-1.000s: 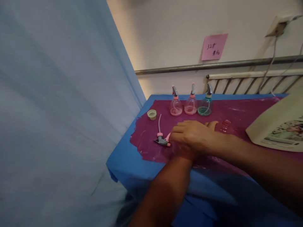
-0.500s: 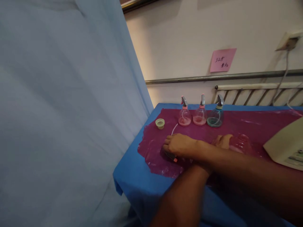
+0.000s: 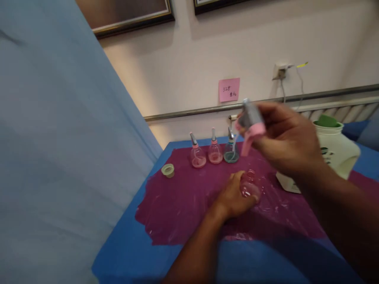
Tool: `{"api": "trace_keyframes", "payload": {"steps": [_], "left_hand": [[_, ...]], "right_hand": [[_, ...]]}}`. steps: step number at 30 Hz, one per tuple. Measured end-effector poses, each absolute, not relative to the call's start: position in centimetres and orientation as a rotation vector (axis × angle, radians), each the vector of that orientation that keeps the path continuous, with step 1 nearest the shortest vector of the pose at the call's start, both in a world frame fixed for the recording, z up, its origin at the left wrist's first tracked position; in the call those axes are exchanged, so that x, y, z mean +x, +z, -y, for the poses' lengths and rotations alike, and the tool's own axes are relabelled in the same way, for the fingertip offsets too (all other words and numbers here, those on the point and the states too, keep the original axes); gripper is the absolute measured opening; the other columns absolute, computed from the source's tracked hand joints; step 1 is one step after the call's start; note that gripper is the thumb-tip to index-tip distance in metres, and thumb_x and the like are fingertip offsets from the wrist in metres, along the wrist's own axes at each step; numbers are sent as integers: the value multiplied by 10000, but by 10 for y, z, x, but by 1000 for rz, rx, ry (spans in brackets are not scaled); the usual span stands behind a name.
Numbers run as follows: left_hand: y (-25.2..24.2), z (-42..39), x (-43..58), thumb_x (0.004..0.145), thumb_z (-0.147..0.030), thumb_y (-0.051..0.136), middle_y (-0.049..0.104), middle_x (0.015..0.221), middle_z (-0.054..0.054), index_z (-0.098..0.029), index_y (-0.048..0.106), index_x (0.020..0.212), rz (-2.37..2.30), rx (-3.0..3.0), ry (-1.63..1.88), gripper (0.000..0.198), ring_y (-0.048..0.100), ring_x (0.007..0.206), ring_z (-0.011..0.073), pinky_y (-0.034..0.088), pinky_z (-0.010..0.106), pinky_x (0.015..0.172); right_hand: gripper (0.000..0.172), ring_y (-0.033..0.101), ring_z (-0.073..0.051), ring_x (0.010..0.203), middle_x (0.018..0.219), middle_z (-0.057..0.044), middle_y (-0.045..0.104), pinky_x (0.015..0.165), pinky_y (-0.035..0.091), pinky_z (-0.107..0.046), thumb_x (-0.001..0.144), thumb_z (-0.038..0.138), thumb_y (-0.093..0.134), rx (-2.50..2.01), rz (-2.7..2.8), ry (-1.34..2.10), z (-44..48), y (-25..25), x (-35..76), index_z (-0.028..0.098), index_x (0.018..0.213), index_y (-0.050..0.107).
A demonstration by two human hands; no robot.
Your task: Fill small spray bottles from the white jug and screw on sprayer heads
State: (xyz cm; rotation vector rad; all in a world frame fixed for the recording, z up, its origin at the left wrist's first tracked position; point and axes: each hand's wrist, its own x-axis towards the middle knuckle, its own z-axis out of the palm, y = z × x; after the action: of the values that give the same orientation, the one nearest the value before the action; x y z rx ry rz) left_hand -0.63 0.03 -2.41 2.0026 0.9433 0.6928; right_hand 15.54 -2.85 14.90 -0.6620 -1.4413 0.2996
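My left hand is wrapped around a clear pink bottle that stands uncapped on the purple plastic sheet. Up in the air above it, my right hand grips a grey and pink spray head, blurred by motion; its thin tube shows faintly at the left. Behind my hands stand two spray bottles with pink liquid, a left one and a middle one, and a spray bottle with green liquid. All three have their spray heads on.
A large cream jug with a green piece in its mouth stands at the right, partly behind my right arm. A small pale cap lies at the left. A blue curtain hangs along the left; a metal rail crosses the wall.
My right hand has lifted the spray head off the sheet and carried it right, uncrossing my arms. My left hand stays at the pink bottle. The view has turned right, bringing the jug into fuller view.
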Motion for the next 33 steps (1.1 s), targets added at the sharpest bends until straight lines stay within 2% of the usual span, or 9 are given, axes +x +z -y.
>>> {"api": "trace_keyframes", "payload": {"steps": [4,7,11,16,20,26,33], "left_hand": [[-22,-1,-3,815,-353,931,633,1636,153,-254,552,1657,-972,1999,734,928,620,1525,392,488,572,1324],[-22,-1,-4,840,-359,930,610,1668,135,-280,529,1675,-982,1967,718,930,602,1548,389,480,584,1328],[-20,0,-5,854,-341,918,613,1657,129,-277,527,1667,-957,1965,723,905,595,1552,386,464,587,1341],[-12,1,-2,864,-294,900,674,1540,130,-266,567,1613,-960,1962,723,820,675,1418,362,548,559,1239],[-7,1,-1,883,-277,881,688,1521,115,-305,618,1576,-913,1974,702,742,683,1402,361,572,557,1204],[-11,0,-1,871,-299,915,648,1603,126,-327,562,1655,-896,1929,703,860,642,1480,392,533,611,1271],[-12,-1,0,875,-341,936,664,1566,129,-333,573,1642,-887,1897,696,848,643,1471,402,532,633,1267]], "right_hand": [[312,796,-163,965,1106,-9,845,925,702,-338,846,232,1009,-729,1182,308,41,146,199,267,1119,863],[373,810,-183,959,1105,-13,854,901,718,-355,813,274,1034,-789,1184,421,48,133,209,273,1147,867],[409,833,-249,1019,1068,-35,858,939,727,-430,787,342,1056,-834,1221,578,49,116,209,267,1134,852],[487,827,-266,1039,1071,-66,865,991,701,-440,736,466,1078,-908,1243,930,35,74,206,252,1111,852],[564,797,-238,961,1058,-60,864,894,674,-380,687,497,1096,-983,1157,1128,25,33,208,241,1129,857],[466,770,-233,959,1096,-66,857,868,645,-358,781,484,1053,-906,1227,1194,25,5,214,242,1135,871],[428,762,-235,995,1165,-70,848,882,626,-364,937,476,935,-872,1391,1102,25,-3,219,256,1297,865]]}}
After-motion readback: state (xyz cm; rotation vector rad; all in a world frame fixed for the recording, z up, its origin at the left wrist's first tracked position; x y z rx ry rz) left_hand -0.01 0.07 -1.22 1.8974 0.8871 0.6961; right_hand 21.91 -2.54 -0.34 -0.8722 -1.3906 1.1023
